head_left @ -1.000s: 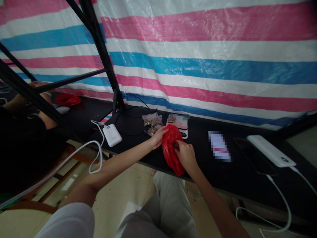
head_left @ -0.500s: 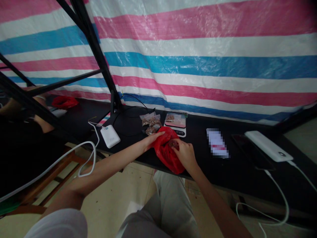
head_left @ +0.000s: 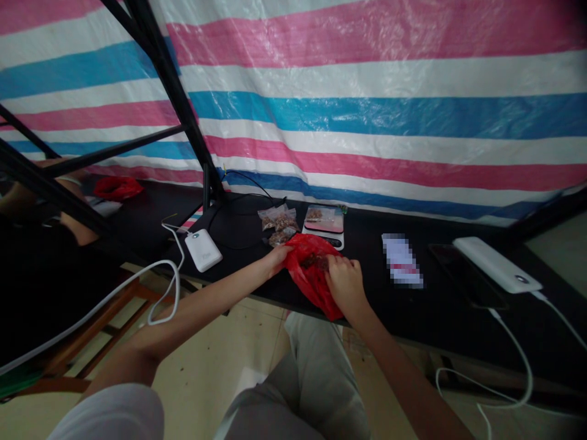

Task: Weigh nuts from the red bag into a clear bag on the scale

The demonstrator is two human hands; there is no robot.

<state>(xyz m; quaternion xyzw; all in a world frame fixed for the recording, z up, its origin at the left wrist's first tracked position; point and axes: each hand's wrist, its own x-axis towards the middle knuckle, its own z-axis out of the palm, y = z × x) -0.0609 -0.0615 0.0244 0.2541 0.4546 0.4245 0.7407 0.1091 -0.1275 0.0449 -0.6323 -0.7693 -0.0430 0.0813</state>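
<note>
I see my left hand (head_left: 276, 259) and right hand (head_left: 345, 282) pinching open the crumpled red plastic bag (head_left: 312, 275), brown pieces (head_left: 314, 261) showing inside.

The red plastic bag (head_left: 312, 272), upright and bunched a second ago, now lies flatter on the black table (head_left: 449, 311) with its mouth spread open, brown contents showing. The left hand (head_left: 276, 260) has drawn its edge leftward. The right hand (head_left: 345, 282) has lowered onto the bag's right rim.
</note>
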